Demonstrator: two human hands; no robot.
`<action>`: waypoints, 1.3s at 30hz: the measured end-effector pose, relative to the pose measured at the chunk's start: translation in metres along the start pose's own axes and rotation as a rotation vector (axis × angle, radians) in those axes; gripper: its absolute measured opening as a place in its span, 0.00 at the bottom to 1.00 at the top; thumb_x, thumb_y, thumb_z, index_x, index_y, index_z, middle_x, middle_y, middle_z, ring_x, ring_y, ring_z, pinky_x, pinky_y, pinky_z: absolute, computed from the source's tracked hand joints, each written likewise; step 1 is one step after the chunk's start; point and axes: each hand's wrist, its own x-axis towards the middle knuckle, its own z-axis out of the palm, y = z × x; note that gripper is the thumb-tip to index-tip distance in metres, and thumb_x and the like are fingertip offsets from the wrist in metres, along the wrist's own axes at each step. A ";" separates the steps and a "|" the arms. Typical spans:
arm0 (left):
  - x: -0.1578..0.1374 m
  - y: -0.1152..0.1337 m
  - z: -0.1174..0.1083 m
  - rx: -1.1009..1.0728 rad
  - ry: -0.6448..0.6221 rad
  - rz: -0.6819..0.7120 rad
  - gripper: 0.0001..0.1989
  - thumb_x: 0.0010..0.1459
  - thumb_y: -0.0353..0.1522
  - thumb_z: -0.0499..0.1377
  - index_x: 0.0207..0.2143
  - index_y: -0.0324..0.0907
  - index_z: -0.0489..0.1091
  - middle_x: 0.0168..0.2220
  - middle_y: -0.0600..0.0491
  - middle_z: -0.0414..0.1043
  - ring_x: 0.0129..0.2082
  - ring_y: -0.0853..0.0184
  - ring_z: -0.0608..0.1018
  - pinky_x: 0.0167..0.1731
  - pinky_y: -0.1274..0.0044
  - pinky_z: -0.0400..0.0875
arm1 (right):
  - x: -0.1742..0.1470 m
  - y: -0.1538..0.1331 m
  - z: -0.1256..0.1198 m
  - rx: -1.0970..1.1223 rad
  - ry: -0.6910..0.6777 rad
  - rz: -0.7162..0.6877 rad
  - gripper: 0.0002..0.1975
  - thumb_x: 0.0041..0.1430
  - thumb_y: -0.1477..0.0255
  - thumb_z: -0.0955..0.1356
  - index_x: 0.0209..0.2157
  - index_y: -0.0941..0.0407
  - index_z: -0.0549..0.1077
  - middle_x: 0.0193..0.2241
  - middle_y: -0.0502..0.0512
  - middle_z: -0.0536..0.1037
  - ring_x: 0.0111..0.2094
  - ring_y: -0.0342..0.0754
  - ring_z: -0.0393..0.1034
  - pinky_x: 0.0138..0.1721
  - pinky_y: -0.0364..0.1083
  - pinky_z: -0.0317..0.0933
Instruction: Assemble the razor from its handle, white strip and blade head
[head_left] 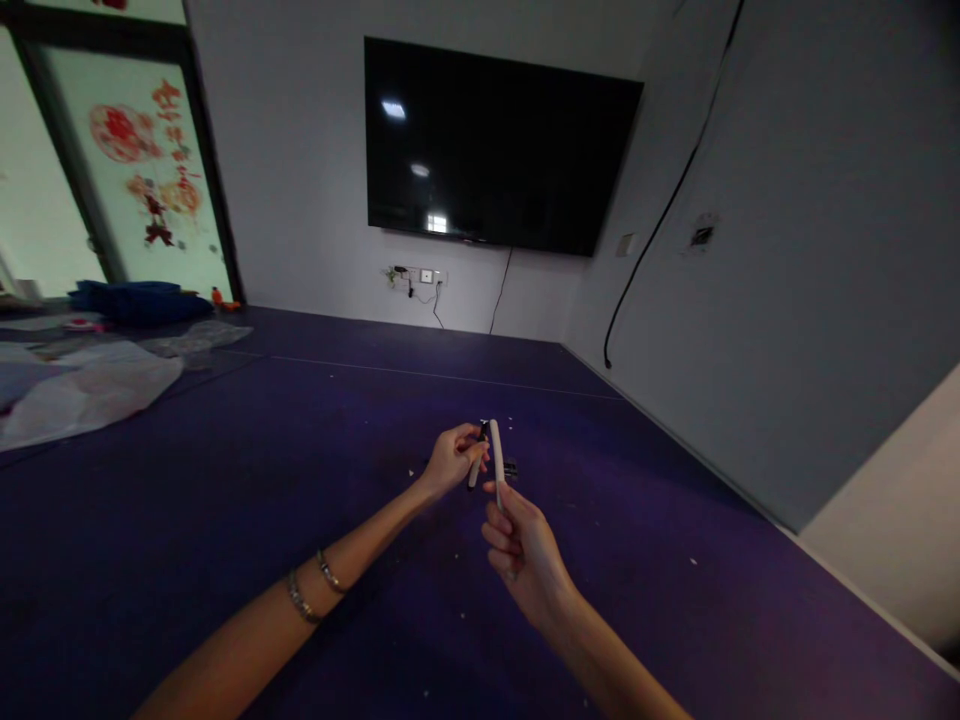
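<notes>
My left hand [450, 458] is closed on a short, slim pen-like stick [475, 472], pale along the body and dark at both ends. My right hand [529, 550] pinches the lower end of a slender white strip [496, 450], which stands nearly upright and bends slightly at the top. The upper ends of the two pieces come close together; whether they touch I cannot tell. Behind the white strip, a small dark object [511, 470] lies on the purple floor [360, 600], partly hidden. My left forearm wears two bracelets [301, 598].
Small white scraps [693, 561] dot the floor. At the left lie clear plastic sheeting [97, 390] and a dark blue cloth heap [139, 302] by a glass door [135, 160]. A television [495, 150] hangs on the far wall, and a black cable [667, 210] dangles along the right wall.
</notes>
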 end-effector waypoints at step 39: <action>0.005 0.006 -0.025 0.202 -0.121 0.187 0.08 0.52 0.34 0.57 0.34 0.40 0.68 0.29 0.53 0.71 0.31 0.69 0.72 0.32 0.78 0.64 | 0.039 -0.130 -0.036 -1.321 -0.359 -0.493 0.13 0.52 0.72 0.66 0.40 0.50 0.77 0.18 0.47 0.71 0.21 0.41 0.59 0.24 0.41 0.51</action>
